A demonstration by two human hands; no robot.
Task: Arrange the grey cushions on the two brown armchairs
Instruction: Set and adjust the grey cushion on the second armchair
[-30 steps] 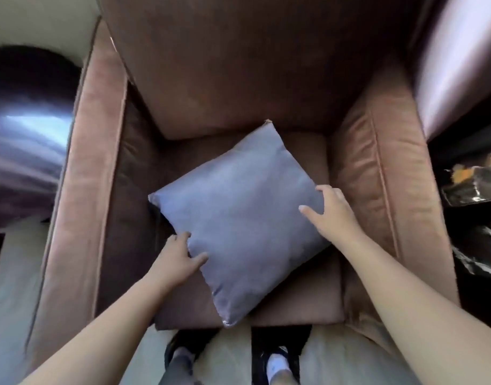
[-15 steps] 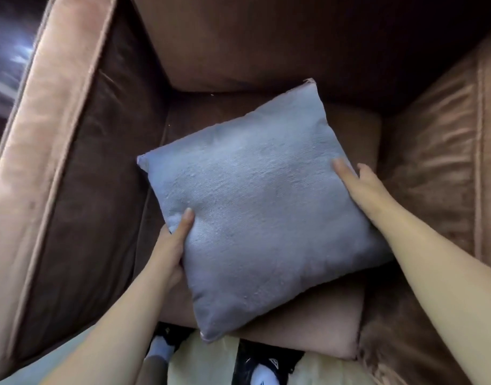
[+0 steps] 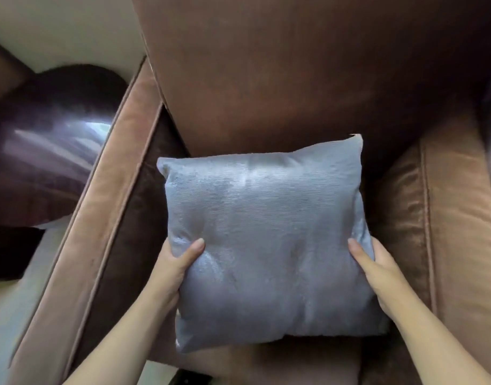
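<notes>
Both hands, left (image 3: 174, 269) and right (image 3: 373, 266), clamped on cushion (image 3: 266, 240) sides; armchair (image 3: 266, 79) back beyond grip.

Left hand (image 3: 177, 262) & right hand (image 3: 375, 262): bare, no rings/watch/sleeves seen; forearms uncovered to frame edge; short plain nails

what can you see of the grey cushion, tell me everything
The grey cushion is square, plump and blue-grey, in a finely ribbed fabric with a slight sheen and pointed corners. It sits squared up over the seat of the brown armchair, its top edge near the backrest. The left hand and right hand grip its two sides, thumbs pressed into the front.
</notes>
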